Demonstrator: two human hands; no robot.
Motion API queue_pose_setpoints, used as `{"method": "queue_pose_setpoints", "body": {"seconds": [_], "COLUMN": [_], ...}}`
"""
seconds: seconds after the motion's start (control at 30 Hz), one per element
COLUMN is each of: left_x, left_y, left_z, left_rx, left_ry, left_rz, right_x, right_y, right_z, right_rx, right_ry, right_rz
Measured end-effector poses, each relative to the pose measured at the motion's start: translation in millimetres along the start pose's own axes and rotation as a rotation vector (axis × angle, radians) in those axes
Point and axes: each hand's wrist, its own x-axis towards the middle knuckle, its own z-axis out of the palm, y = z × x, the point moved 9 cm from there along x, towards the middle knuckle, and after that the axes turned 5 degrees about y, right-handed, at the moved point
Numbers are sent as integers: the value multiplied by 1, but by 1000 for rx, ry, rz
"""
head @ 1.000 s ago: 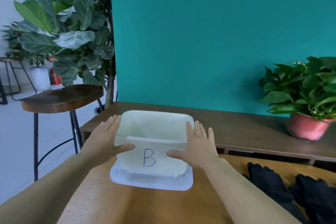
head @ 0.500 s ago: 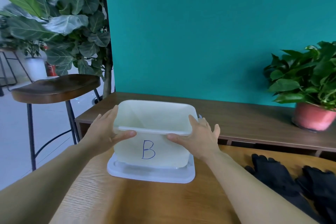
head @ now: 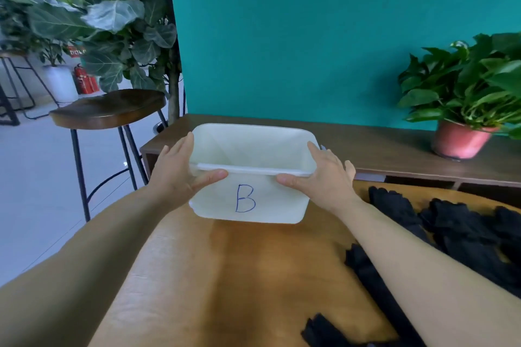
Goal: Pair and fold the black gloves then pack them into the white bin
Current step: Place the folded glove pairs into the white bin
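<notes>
The white bin (head: 270,205), marked with a blue letter B on its front wall, is empty and is held between my two hands over the far part of the wooden table (head: 239,276). My left hand (head: 180,169) grips its left corner, thumb on the front wall under the rim, fingers along the side. My right hand (head: 324,175) grips the right corner the same way. Several black gloves (head: 462,231) lie loose on the table to the right, partly hidden by my right forearm. One more black glove (head: 324,329) lies near the front edge.
A darker low shelf (head: 394,146) runs behind the table along the teal wall, with a potted plant (head: 462,110) on its right end. A wooden stool (head: 110,107) and a large leafy plant (head: 98,17) stand at the left.
Both hands closed on the bin's corners and raised it off the flat white lid it stood on; the lid is no longer seen. More gloves have come into view.
</notes>
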Motion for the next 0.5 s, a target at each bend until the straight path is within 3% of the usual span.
{"method": "queue_pose_setpoints", "body": {"seconds": [0.5], "left_x": [-153], "left_y": [33], "left_z": [-22], "left_rx": [40], "left_ry": [20], "left_rz": [-63], "right_x": [-119], "right_y": [25], "right_z": [-27], "right_rx": [-19], "right_ry": [-79], "right_rz": [-57]}}
